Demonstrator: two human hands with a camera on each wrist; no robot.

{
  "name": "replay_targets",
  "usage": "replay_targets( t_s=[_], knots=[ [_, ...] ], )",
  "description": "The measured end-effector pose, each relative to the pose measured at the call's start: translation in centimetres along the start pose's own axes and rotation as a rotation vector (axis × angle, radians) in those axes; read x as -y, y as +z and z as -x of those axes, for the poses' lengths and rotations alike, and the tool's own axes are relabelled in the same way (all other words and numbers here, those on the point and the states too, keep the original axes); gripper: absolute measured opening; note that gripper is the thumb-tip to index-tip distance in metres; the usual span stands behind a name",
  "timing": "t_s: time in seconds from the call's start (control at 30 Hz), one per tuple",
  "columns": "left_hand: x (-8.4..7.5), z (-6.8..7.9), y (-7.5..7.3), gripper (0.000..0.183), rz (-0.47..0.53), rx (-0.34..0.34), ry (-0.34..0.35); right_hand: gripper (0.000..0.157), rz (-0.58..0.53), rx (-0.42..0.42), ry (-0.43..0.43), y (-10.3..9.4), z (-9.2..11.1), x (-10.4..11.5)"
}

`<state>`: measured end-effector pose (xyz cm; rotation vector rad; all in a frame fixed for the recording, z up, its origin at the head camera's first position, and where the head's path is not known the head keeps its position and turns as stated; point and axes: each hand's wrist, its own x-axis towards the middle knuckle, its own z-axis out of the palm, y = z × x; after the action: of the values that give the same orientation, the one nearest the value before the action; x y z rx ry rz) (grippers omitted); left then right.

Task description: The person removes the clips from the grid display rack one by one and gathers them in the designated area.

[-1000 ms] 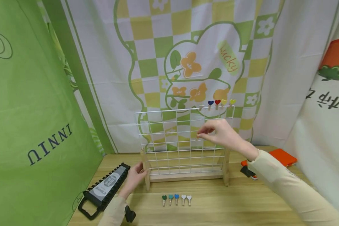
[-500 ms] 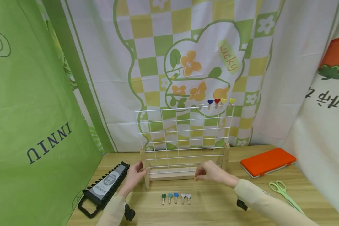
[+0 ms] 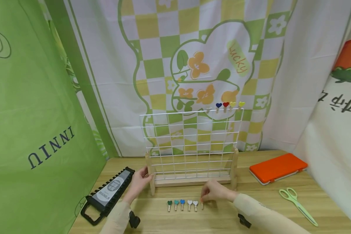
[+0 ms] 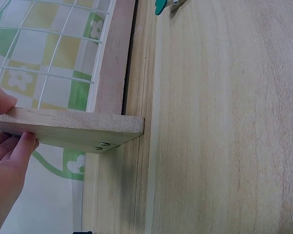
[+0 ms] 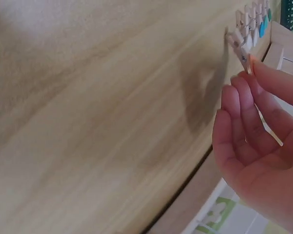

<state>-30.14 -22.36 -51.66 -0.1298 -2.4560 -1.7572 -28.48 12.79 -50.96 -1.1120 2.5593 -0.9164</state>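
My right hand (image 3: 214, 191) pinches a small wooden clothespin (image 5: 239, 51) with an orange top between thumb and fingertips, its tail down close over the table. It is at the right end of a row of several heart-topped clothespins: dark green (image 3: 170, 203), teal (image 3: 176, 203), blue (image 3: 182, 202) and white (image 3: 195, 204). Behind them stands a white wire grid in a wooden stand (image 3: 193, 181). My left hand (image 3: 139, 181) grips its left wooden side piece (image 4: 73, 124), thumb on one face and fingers on the other. Dark blue (image 3: 218, 105), red (image 3: 226, 104) and yellow (image 3: 241, 104) heart clothespins sit along the grid's top right.
A black and grey toothed holder (image 3: 112, 191) lies left of the stand. To the right are an orange case (image 3: 278, 167) and light green scissors (image 3: 298, 206) on the wooden table (image 3: 251, 224). Printed curtains (image 3: 105, 81) hang behind the table.
My right hand has come down from in front of the grid to the table by the clothespin row, carrying the orange-topped clothespin. The left hand keeps its grip on the stand.
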Motion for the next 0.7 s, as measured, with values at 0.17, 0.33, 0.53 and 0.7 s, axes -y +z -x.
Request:
replay_targets(
  t_s=[0.17, 0.33, 0.53, 0.7],
  knots=[
    [-0.07, 0.04, -0.02, 0.055, -0.001, -0.003, 0.012, 0.013, -0.112, 0.058, 0.088, 0.19, -0.25, -0.30],
    [-0.05, 0.05, -0.05, 0.056, -0.001, -0.001, 0.011, 0.014, -0.150, 0.082, 0.114, 0.39, -0.46, -0.57],
    [-0.07, 0.08, -0.06, 0.058, -0.006, 0.004, 0.007, 0.013, -0.167, 0.088, 0.118, 0.61, -0.71, -0.66],
    [-0.19, 0.17, -0.03, 0.058, 0.002, 0.002, 0.005, 0.011, -0.166, 0.092, 0.110, 0.73, -0.80, -0.77]
  ],
)
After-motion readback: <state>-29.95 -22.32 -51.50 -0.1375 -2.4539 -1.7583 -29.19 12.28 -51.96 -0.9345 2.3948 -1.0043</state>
